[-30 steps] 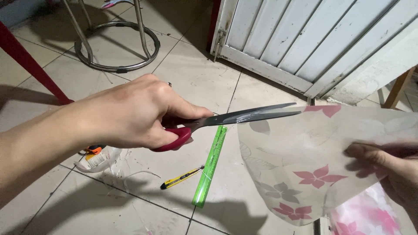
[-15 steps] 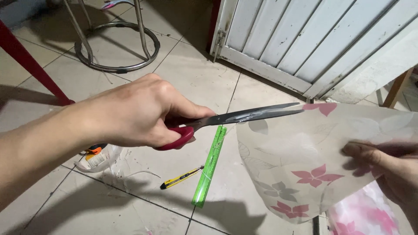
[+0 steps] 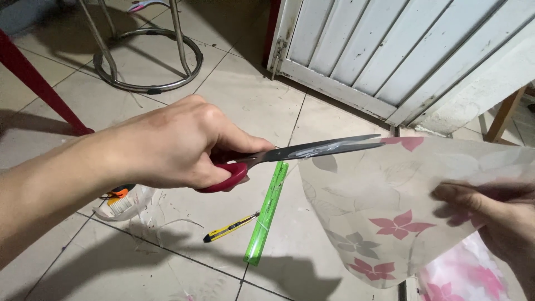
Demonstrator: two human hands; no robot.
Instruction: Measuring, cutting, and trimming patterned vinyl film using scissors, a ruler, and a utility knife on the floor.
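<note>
Scissors [image 3: 290,153] with red handles sit gripped in the left hand [image 3: 178,145], blades nearly closed and pointing at the top edge of the sheet [image 3: 390,200], their tips touching it. The sheet, translucent with pink and grey flowers, is held up above the floor [image 3: 262,100] by the right hand [image 3: 496,217], fingers pinching its right side. Below the scissors, on the floor, lie a green ruler [image 3: 267,214] and, just left of the ruler, a yellow cutter [image 3: 231,227].

Home floor — tiles [image 3: 251,100], louvred door [image 3: 379,50]
</note>
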